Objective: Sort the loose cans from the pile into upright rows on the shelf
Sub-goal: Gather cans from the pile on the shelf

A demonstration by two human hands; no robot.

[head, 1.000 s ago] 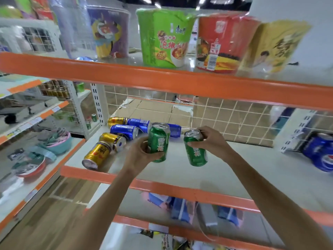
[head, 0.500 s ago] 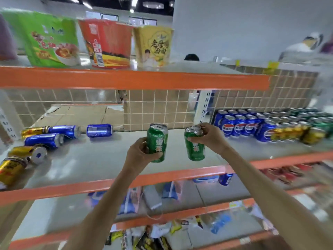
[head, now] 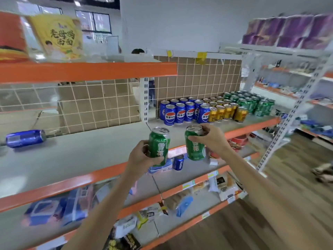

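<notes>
My left hand [head: 142,156] grips a green can [head: 159,144] upright by its lower side. My right hand [head: 213,139] holds a second green can [head: 194,146] from the top and side, also upright. Both cans hang in front of the orange edge of the grey shelf [head: 81,156]. Upright rows stand at the shelf's far right: blue cans [head: 180,112], then gold cans [head: 222,111], then green cans [head: 252,103]. One blue can [head: 25,138] lies on its side at the far left of the shelf.
An upper orange-edged shelf [head: 90,70] carries a yellow noodle tub [head: 57,36]. A lower shelf holds a small blue can [head: 178,162] and packets. A white slotted upright [head: 145,100] divides the wire-grid back. Wooden floor lies to the right.
The view has swung right while both hands carry the green cans along. The loose pile has left the frame except one blue can, and the sorted rows have come closer.
</notes>
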